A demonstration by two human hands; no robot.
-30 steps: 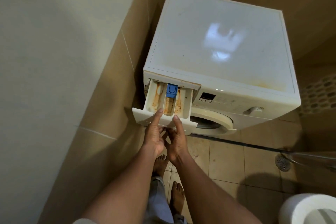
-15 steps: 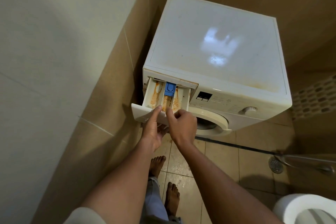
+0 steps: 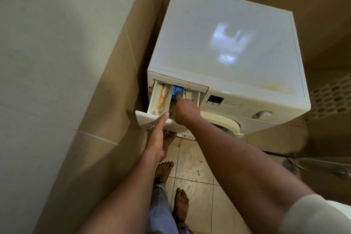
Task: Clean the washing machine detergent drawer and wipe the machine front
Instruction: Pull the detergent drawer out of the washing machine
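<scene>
left hand [image 3: 159, 138] grips the drawer [image 3: 146, 118] by its front edge, right hand [image 3: 185, 109] pokes one straight finger on the blue tab [image 3: 177, 89]; next, i think, press and pull it free.

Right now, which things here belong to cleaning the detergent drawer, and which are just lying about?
Job:
washing machine
drawer, pulled out, stained
blue insert
left hand, holding the drawer front
right hand, finger on the insert

Lying about:
floor drain
metal hose
</scene>
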